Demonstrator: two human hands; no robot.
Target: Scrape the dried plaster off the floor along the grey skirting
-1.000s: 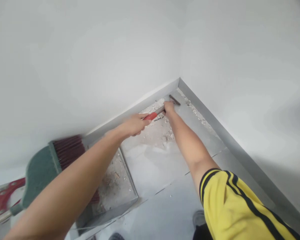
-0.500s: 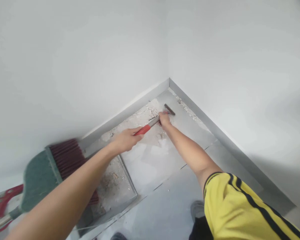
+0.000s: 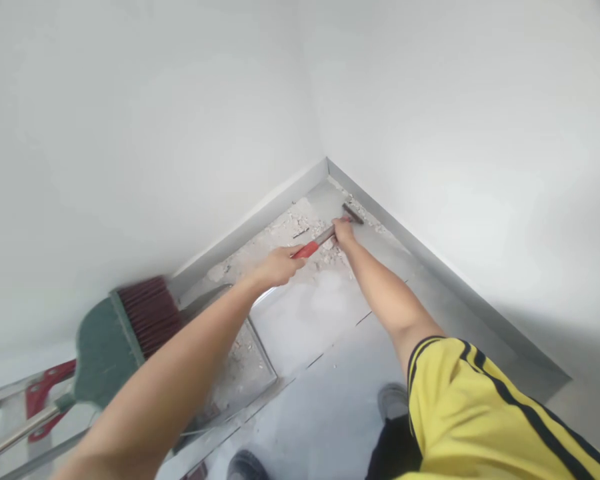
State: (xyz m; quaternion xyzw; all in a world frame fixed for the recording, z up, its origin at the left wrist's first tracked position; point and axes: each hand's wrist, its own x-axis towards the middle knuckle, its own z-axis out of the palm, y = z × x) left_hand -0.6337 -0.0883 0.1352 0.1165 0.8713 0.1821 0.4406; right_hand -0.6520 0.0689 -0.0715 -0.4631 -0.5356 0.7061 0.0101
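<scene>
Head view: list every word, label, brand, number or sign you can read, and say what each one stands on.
None can be read. The scraper with its red handle, held by the left hand and the right hand, shows no lettering. The broom, the dustpan, the yellow sleeve with black stripes and the walls carry no visible writing.

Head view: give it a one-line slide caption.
Both hands, left and right, grip a red-handled scraper over rubble in the floor corner.
</scene>
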